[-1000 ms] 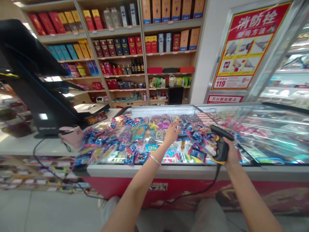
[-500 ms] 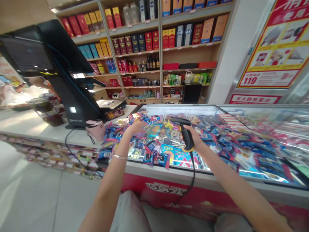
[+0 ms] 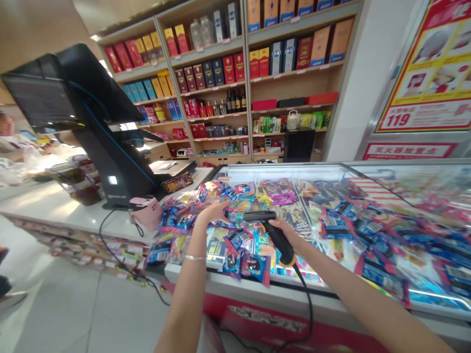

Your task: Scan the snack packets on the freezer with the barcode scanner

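My right hand (image 3: 283, 231) is shut around the grip of a black corded barcode scanner (image 3: 271, 228), whose head points left over the packets. My left hand (image 3: 215, 212) lies open, fingers apart and extended, on a heap of shiny snack packets (image 3: 235, 245). It wears a thin silver bracelet (image 3: 195, 257) at the wrist. The packets, mostly blue, pink and red, spread across the glass top of a chest freezer (image 3: 279, 171). The scanner's black cable (image 3: 307, 306) hangs down past the freezer's front edge.
To the left stand a black POS terminal (image 3: 106, 132) and a pink pouch (image 3: 146, 213) on a white counter (image 3: 55, 208). Wooden shelves of boxed liquor (image 3: 221, 83) rise behind. A person (image 3: 14, 152) stands at the far left.
My view has swung slightly, shifting the scene. The scanner has tilted, its head now pointing left and lower over the packets. My left hand has stayed on the packets.
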Available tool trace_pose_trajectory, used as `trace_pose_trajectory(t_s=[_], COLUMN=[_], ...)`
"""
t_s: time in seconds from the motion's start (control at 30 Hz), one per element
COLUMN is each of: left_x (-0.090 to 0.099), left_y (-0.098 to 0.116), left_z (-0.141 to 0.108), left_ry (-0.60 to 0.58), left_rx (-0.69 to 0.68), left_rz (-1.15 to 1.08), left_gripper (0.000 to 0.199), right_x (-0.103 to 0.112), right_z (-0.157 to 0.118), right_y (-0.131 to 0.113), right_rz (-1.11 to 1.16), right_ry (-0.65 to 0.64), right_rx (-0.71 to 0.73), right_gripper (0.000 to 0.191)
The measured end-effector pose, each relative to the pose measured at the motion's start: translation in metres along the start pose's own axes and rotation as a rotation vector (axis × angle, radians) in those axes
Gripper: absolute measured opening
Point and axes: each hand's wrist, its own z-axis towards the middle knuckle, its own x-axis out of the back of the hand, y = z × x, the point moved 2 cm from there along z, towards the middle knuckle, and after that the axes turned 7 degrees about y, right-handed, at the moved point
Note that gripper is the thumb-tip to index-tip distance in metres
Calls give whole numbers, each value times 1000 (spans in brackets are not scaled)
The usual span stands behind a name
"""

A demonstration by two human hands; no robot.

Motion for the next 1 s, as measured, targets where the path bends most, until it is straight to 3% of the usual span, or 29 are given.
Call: trace_pose_trajectory(t_s=[0.13,0.27,0.4,0.5,0.6,0.8,1.0], left_x=[-21,-51,-63,-59,-53,-48,-47], left_y=[15,27,36,35,30,30,31], left_z=[18,18,15,14,13,7,7], left_ry=[91,160,178,219,210,65,68], left_rx=[-35,139,287,367,343,258,188], left_rz=[-570,-964,-1239,-1310,-1303,-1223,-1235], left_gripper=[43,52,57,45,37,57,65], right_x=[2,6,7,5,4,12,12], right_z=[-3,0,1,0,-2,2,2], right_y=[-6,-10,-11,-14,-16,-13,-17], right_rz=[27,63,67,70,71,-7,-45], right_ry=[29,99,113,91,77,54,130], right_rx=[15,32,50,73,88,77,100], right_gripper=[37,32,33,33,34,35,40])
